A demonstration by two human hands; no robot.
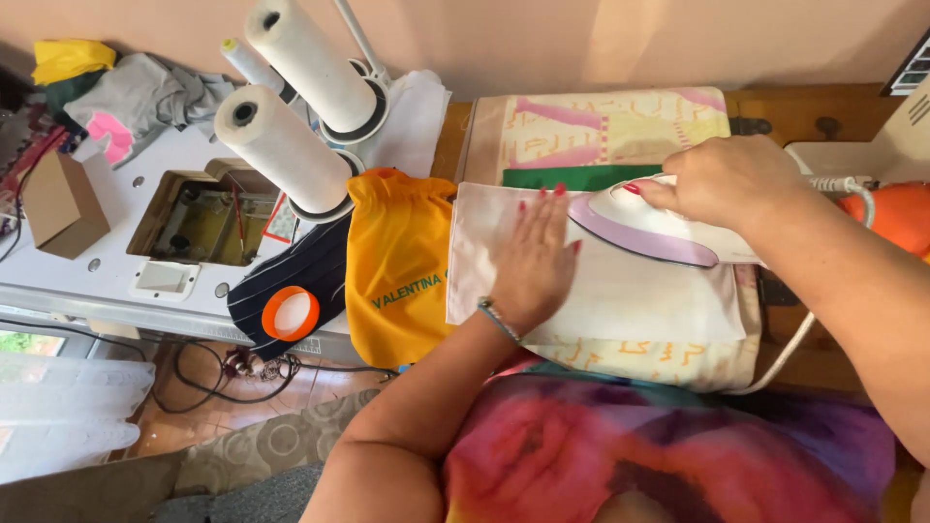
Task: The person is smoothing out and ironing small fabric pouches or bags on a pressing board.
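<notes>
Two hands: iron (pixel 644 225), probably pressing cloth (pixel 620 291).

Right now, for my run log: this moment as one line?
left hand: flat on pale cloth | right hand: grips iron on cloth | yellow bag: beside

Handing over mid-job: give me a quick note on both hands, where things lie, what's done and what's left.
Left hand: flat on the pale pink cloth, pinning it down.
Right hand: gripping the white and lilac iron, which sits on the cloth.
Cloth lies on the patterned pad; yellow bag beside it on the left.
Done: cloth spread flat.
Left: how much remains unpressed cannot be told.
</notes>
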